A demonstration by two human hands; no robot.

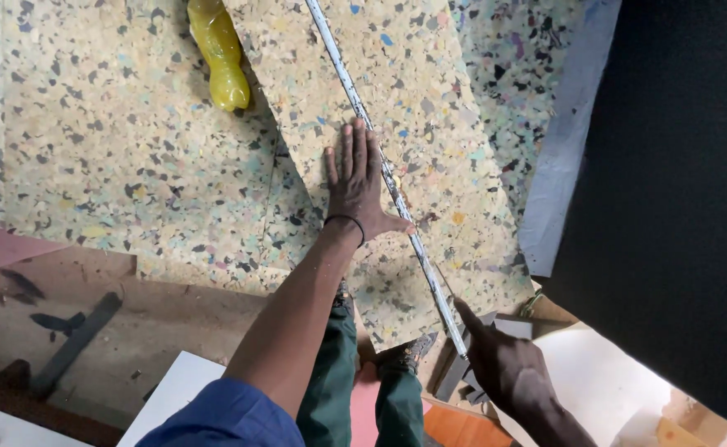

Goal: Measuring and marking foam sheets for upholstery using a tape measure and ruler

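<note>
Left hand (353, 184) lies flat, open, pressing a foam sheet (430, 108) beside the ruler (388, 178); right hand (500, 360) pinches the ruler's near end.

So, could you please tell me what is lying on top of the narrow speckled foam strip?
On the foam strip lies a long metal ruler, pinned by the flat left hand. The right hand touches its near end. Whatever lies beneath the strip is covered.

I see a foam sheet (430, 124) lying on a larger foam slab (115, 165), with a metal ruler (384, 170) running along it from far edge to near edge. My left hand (355, 182) lies flat just left of the ruler; my right hand (500, 360) is at its near end. A bottle (219, 54) lies by the sheet's far left edge.
</note>
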